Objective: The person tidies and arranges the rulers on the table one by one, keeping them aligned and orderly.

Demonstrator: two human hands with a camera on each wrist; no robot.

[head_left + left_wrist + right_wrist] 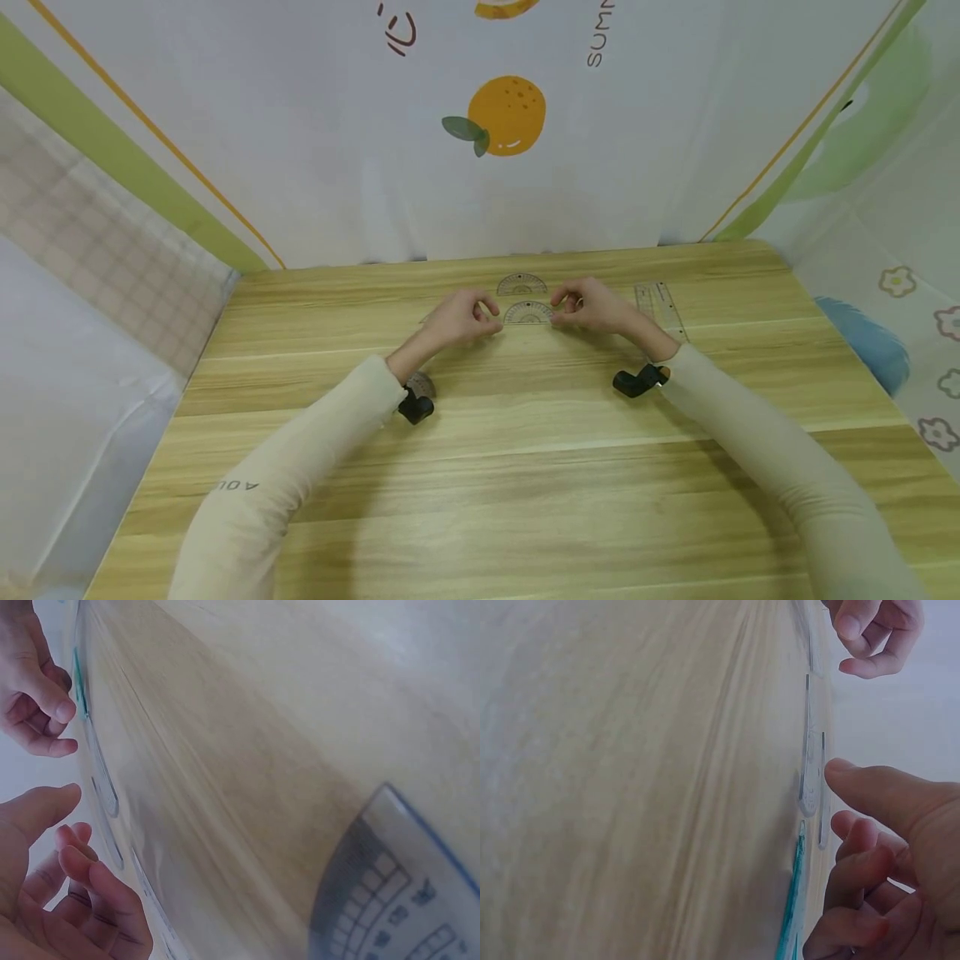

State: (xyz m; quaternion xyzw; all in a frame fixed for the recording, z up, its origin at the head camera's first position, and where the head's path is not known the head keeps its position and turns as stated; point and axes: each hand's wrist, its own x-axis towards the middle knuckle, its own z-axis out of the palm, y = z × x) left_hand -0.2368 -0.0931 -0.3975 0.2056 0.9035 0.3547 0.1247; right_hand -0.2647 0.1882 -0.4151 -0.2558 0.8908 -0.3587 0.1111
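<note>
Two hands bracket a clear protractor

Near protractor [528, 313] lies flat toward the far side of the table, straight edge near, arc far. Far protractor [521, 285] sits just beyond, turned the same way; the matching lie suggests deliberate lining-up.

Left hand [461, 317] just beside the near one's left corner, right hand [591, 306] at its right corner. Both: fingers loosely bent, a modest gap between thumb and fingers, nothing held. Fingertip contact with the corners: cannot tell. Placement on opposite sides probably lets each hand steady or nudge one end without covering the scale.

Right: clear ruled pieces [668, 308], partly behind the right forearm. Left, nearer: a third protractor [422, 384], partly hidden by the black wrist camera [416, 406]. Wood-grain tabletop [525, 500] beneath all.
</note>
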